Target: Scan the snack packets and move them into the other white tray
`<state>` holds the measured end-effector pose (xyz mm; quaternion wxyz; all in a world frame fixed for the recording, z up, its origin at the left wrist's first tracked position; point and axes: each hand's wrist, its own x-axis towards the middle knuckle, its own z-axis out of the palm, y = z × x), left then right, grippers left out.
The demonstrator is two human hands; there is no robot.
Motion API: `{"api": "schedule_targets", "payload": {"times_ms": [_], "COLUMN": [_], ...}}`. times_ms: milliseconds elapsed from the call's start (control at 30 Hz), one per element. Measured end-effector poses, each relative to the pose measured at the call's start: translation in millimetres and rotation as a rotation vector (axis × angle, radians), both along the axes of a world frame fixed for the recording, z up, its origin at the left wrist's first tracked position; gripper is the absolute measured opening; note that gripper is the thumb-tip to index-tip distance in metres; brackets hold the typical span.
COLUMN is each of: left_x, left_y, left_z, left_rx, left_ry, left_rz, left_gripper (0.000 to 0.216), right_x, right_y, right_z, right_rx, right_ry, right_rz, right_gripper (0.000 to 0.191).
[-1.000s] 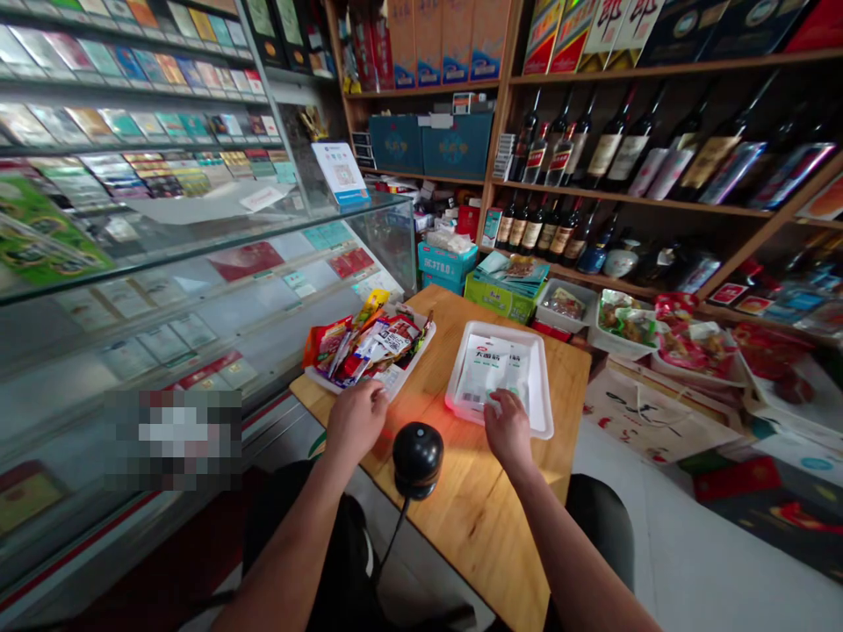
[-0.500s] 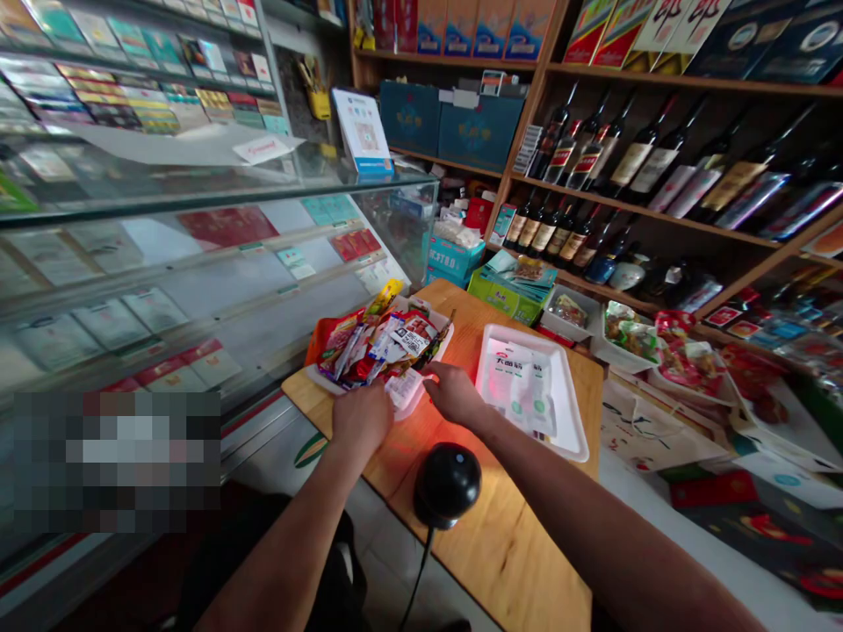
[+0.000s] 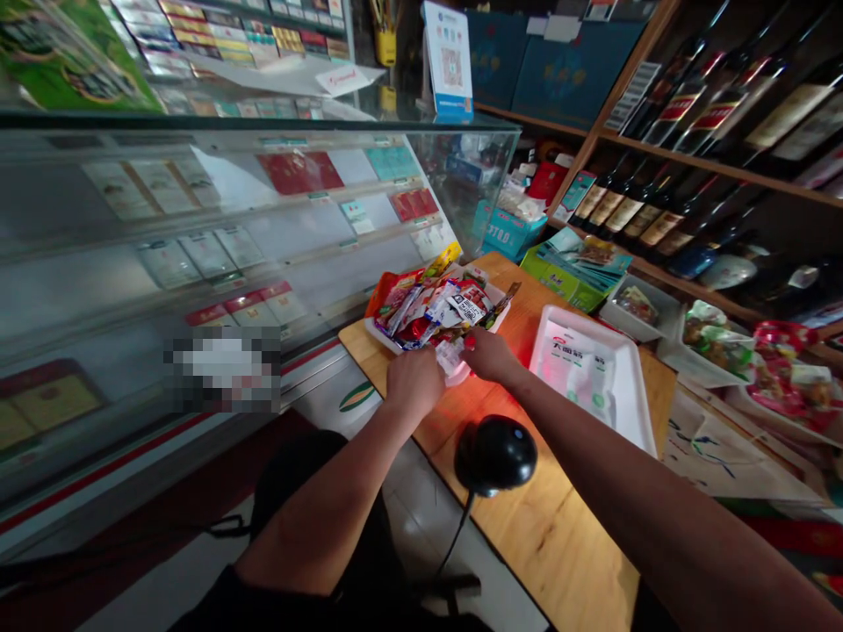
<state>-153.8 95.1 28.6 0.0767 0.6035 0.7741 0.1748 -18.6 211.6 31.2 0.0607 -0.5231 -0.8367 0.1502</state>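
Observation:
A white tray (image 3: 380, 338) heaped with colourful snack packets (image 3: 431, 298) stands on the wooden table. At its near side is a pale packet (image 3: 451, 358) with small print, between my two hands. My left hand (image 3: 416, 382) is closed at the packet's left edge, its fingertips hidden. From the other side my right hand (image 3: 491, 355) pinches the packet's right edge. A black dome-shaped scanner (image 3: 504, 455) with a cable stands nearer to me, and red light falls on the table by the packet. Right of my right hand lies a second white tray (image 3: 636, 395) with white snack packs (image 3: 572, 364).
To the left runs a glass display counter (image 3: 296, 254) with boxes inside. Behind the table are a green carton (image 3: 559, 272) and white bins (image 3: 708, 351) of packaged food. Shelves of bottles (image 3: 632, 206) rise at the back right. The table (image 3: 559, 535) reaches towards me.
The view has turned left and tilted down, so the tray and table appear further right. Both hands keep their places at the pale packet by the tray.

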Motion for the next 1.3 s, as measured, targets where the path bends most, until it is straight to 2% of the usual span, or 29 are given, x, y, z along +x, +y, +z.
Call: {"api": "schedule_targets", "payload": {"times_ms": [133,267,367,467,633,700,833,933,1100,1300], "left_x": [-11.5,-24.2,-28.7,-25.8,-10.9,-3.7,12.4,25.8,49.6,66.4], "left_y": [-4.8,-5.2,-6.9,-10.8,-14.8,-13.4,-7.7,-5.0,-5.9,-4.7], "left_z": [-6.4,-11.0,-10.7,-7.4,-4.4,-5.7,-7.2,-4.2,1.8,-0.8], "left_rx": [0.123,0.254,0.352,0.429,0.365,0.347,0.323,0.283,0.236,0.172], "left_ry": [-0.157,-0.397,-0.522,-0.657,-1.091,-1.195,-1.260,-1.229,-1.079,-1.105], "left_rz": [-0.016,-0.115,-0.158,-0.180,-0.283,-0.315,-0.345,-0.357,-0.409,-0.488], "left_gripper": [0.030,0.032,0.029,0.031,0.038,0.038,0.039,0.041,0.030,0.031], "right_x": [9.5,16.5,19.7,21.8,29.2,35.9,56.0,74.3,101.1,115.6], "right_y": [-5.6,-11.7,-16.1,-22.7,-37.2,-41.0,-44.3,-49.0,-69.3,-92.9], "right_z": [-0.5,-2.4,-2.3,1.0,13.8,18.5,22.6,22.9,22.4,15.4], "right_rx": [-0.055,-0.072,-0.102,-0.196,-0.440,-0.476,-0.438,-0.395,-0.442,-0.469], "right_ry": [0.177,0.347,0.467,0.590,0.894,1.031,1.239,1.316,1.344,1.334], "right_rz": [-0.082,-0.123,-0.165,-0.222,-0.321,-0.337,-0.428,-0.504,-0.422,-0.534], "right_gripper": [0.019,0.017,0.016,0.015,0.022,0.025,0.028,0.030,0.026,0.022]}}
